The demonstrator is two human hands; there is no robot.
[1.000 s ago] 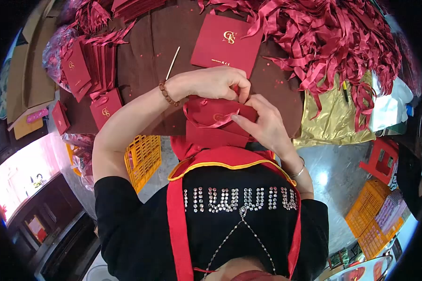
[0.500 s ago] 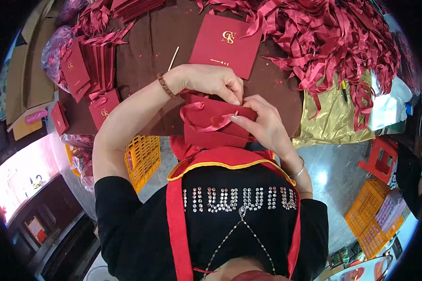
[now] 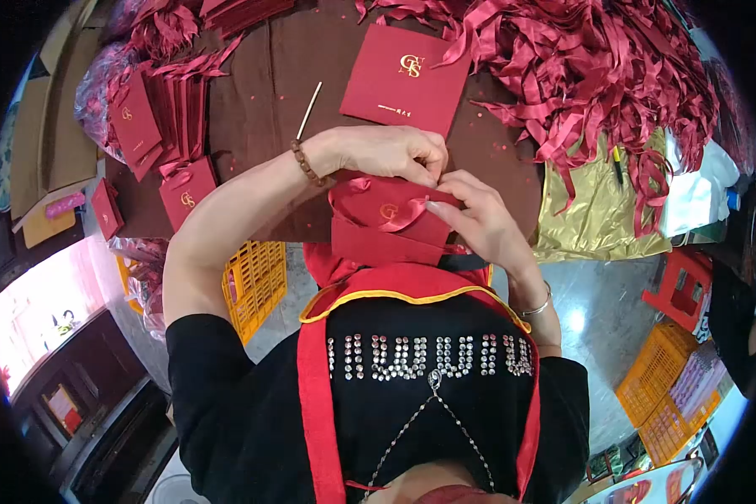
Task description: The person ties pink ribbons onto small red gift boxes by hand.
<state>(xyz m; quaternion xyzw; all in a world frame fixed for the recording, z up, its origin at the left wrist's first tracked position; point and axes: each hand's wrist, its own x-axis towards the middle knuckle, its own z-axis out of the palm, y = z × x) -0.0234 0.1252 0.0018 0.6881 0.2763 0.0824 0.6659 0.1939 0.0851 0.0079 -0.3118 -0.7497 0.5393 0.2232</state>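
Near the middle of the frame, a small paper gift bag (image 3: 386, 245) is showing a deep-red front with a gold monogram (image 3: 389, 212). A glossy satin ribbon handle (image 3: 368, 225) is drooping in a loop around the lettering, and a straight line is crossing the red below. The right hand (image 3: 479, 214) is pinching the bag's right side, its thumb pressing near the ribbon's end. The left hand (image 3: 399, 157) is bending over the top edge with curled fingers; what its fingertips are gripping, if anything, I cannot tell. At upper centre, a larger red sleeve (image 3: 407, 84) is lying flat.
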